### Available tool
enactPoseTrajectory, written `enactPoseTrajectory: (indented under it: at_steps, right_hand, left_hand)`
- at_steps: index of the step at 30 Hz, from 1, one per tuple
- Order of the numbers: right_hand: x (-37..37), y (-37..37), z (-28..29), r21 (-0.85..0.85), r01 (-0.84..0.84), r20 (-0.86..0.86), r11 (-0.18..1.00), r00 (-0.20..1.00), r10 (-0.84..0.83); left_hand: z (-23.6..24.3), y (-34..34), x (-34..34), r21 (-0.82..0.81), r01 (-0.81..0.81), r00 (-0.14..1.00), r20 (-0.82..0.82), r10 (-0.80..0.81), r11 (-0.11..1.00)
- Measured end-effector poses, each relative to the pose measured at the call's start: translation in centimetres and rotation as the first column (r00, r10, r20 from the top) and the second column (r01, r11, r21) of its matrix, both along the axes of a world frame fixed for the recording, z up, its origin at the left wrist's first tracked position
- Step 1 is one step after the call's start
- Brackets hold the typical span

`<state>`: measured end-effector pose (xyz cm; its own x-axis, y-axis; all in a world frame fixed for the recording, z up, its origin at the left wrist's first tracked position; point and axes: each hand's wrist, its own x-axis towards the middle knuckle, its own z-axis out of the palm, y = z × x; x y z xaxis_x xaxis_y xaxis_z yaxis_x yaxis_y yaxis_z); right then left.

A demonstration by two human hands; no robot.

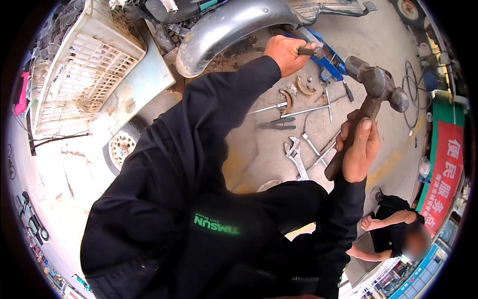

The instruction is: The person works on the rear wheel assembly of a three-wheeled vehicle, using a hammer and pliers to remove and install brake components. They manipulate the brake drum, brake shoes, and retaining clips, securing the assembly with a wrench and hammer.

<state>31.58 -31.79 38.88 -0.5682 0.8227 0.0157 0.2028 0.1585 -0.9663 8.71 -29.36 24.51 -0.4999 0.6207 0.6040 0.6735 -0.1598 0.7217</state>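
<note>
My right hand (362, 149) is wrapped around the handle of a ball-peen hammer (374, 82), its worn steel head raised right of the floor tools. My left hand (287, 55) grips a short metal punch or chisel (316, 52) with a battered end pointing toward the hammer; its other end is hidden. The hand is beside a silver-grey fender (226, 32) and a blue metal jack-like frame (331, 64). On the concrete below lie curved brake shoes (304, 86), pliers (278, 123), an adjustable wrench (296, 157) and long-handled wrenches (313, 148).
A dirty cream plastic crate (87, 67) stands at the left, near a small wheel (122, 147). Another person (396, 224) sits at the lower right. A black cable (413, 94) lies coiled on the ground, near a red and green banner (443, 164).
</note>
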Motion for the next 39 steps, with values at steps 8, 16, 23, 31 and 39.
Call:
enactPoseTrajectory:
  at_steps: [8,16,23,31,39]
  right_hand:
    - [-2.1,-0.2,-0.3,-0.106,-0.075,0.221,0.992,0.970,0.097]
    - [2.7,4.1,10.6,0.286,-0.319,-0.288,0.903,0.870,0.399]
    - [0.3,-1.7,-1.5,-0.050,0.186,0.015,0.981,0.983,-0.186]
    - [-1.0,-2.4,2.4,-0.110,0.072,-0.049,0.991,0.996,-0.077]
    - [0.0,-0.4,1.4,-0.232,0.079,0.067,0.970,0.996,-0.065]
  left_hand:
    - [-0.8,-0.7,-0.3,0.035,0.055,0.998,-0.015,-0.054,0.998]
    - [-0.3,-0.7,-0.3,0.042,0.073,0.997,-0.005,-0.073,0.996]
    - [-1.3,-0.6,1.3,-0.021,0.061,0.986,-0.153,-0.064,0.998]
    - [-0.6,-1.4,0.4,0.022,0.023,0.998,-0.056,-0.022,0.999]
    - [-1.1,-0.8,0.9,-0.054,0.044,0.998,-0.039,-0.046,0.998]
